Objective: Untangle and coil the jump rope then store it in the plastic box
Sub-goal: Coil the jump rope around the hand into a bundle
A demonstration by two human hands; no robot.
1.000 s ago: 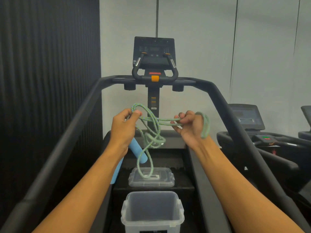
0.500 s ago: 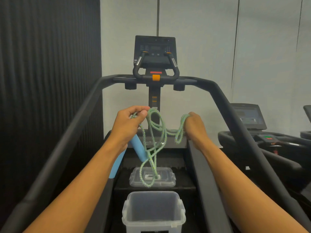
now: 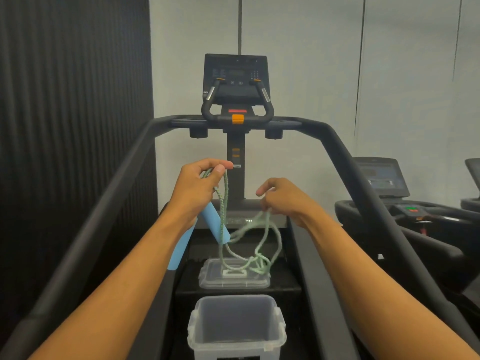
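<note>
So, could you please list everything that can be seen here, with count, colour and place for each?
jump rope: one, green braided cord, hanging tangled between both hands, lowest loops in front of the lid
handles: two, light blue, just under the left hand
plastic box: one, clear, open, bottom centre
lid: one, clear, flat on the step beyond the box
stair climber: one, black, rails on both sides, console ahead
neighbouring machines: at least two, black, right side
slatted panel: one, dark, left wall
left hand: one, raised, grips rope loops
right hand: one, lower, holds a strand
</note>
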